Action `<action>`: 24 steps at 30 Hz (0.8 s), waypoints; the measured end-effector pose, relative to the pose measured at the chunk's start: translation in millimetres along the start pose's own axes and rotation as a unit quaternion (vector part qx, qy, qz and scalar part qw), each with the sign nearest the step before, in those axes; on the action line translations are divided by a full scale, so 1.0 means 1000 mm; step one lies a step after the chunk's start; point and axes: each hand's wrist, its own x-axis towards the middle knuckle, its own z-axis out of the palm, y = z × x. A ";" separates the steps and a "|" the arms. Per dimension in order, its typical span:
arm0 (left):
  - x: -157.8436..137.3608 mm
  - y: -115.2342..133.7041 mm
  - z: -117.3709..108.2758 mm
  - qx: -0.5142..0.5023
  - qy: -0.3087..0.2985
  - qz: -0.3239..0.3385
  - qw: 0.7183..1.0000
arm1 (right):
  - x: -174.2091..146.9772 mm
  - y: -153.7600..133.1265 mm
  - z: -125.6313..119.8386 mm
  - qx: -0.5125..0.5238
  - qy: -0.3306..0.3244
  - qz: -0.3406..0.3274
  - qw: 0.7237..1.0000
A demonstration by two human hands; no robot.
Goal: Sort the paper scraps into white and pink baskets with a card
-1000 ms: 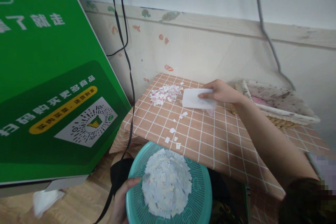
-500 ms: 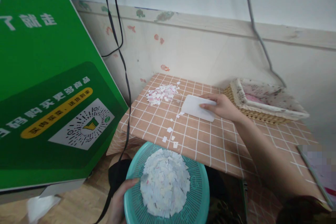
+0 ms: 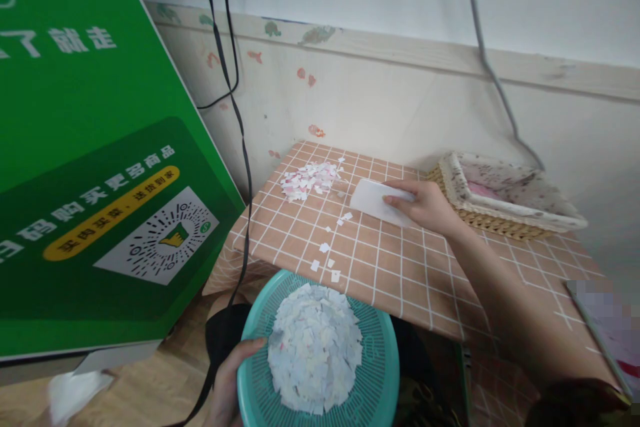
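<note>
My left hand (image 3: 234,373) grips the left rim of a teal plastic basket (image 3: 383,360), thumb over the edge, fingers hidden below. A mound of white paper scraps (image 3: 315,350) fills the middle of the basket, which sits just under the table's front edge. Over the tabletop, my right hand (image 3: 425,205) pinches a flat white scraper-like piece (image 3: 377,200) with rounded corners, held low at a slant. To its left lies a pile of white and pink paper scraps (image 3: 310,179). Several loose scraps (image 3: 324,248) trail from there towards the front edge.
A wicker basket with a floral lining (image 3: 510,203) stands at the back right of the checked tablecloth (image 3: 385,260). Along the left rises a green sign (image 3: 100,147), with black cords (image 3: 245,167) hanging beside it. The wall (image 3: 370,93) bounds the back.
The white piece in my right hand has tilted slightly and shifted a little to the right. My left hand keeps its hold on the teal basket. The whole view has shifted slightly.
</note>
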 end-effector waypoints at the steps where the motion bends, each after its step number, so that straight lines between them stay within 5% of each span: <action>1: 0.000 0.000 -0.001 -0.003 -0.002 -0.004 1.000 | -0.006 -0.001 0.001 -0.010 0.006 0.002 1.000; 13: -0.002 0.004 0.003 0.007 0.003 0.011 1.000 | -0.046 -0.029 0.033 -0.077 0.020 -0.050 0.996; 20: -0.007 0.008 0.009 0.040 0.006 0.051 0.998 | -0.062 -0.049 0.041 0.047 -0.052 -0.109 0.992; 24: -0.007 0.011 0.010 0.035 -0.018 0.060 0.997 | -0.061 -0.056 0.045 0.051 -0.032 -0.094 0.994</action>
